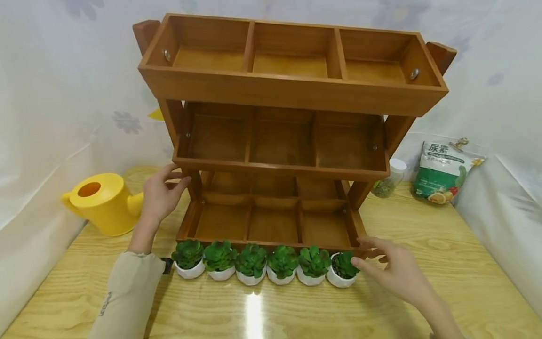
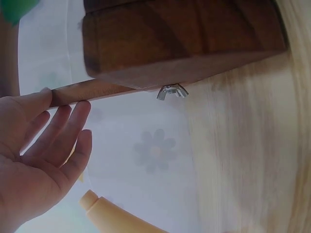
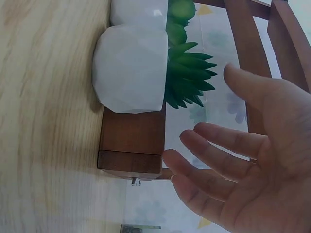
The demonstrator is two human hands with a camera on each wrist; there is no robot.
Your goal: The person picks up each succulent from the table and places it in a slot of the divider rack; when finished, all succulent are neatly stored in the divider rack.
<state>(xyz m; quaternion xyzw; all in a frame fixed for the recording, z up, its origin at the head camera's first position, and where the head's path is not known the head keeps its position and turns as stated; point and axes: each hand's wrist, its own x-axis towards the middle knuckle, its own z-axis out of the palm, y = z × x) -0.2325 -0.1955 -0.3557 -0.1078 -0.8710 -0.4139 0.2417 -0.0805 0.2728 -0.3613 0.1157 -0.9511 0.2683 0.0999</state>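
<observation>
A three-tier wooden planter shelf (image 1: 271, 89) stands upright, each tier split into compartments. My left hand (image 1: 163, 193) is at its left leg (image 2: 102, 90), thumb and fingertips by the wood, fingers only loosely bent. Near the bottom tier's front right corner (image 3: 131, 162), my right hand (image 1: 395, 268) is spread with nothing in its fingers; in the head view its thumb reaches toward the rightmost potted succulent (image 1: 343, 266). That plant's white faceted pot (image 3: 131, 70) stands on the table. Several similar potted succulents (image 1: 251, 263) line the shelf's front.
A yellow watering can (image 1: 106, 207) stands left of the shelf. To the right are a clear jar (image 1: 387, 181) with a white lid and a green-and-white bag (image 1: 440, 174) with a gold clip. A wing nut (image 2: 172, 91) sticks out of the shelf's side. Patterned white sheeting surrounds the wooden table (image 1: 381, 310).
</observation>
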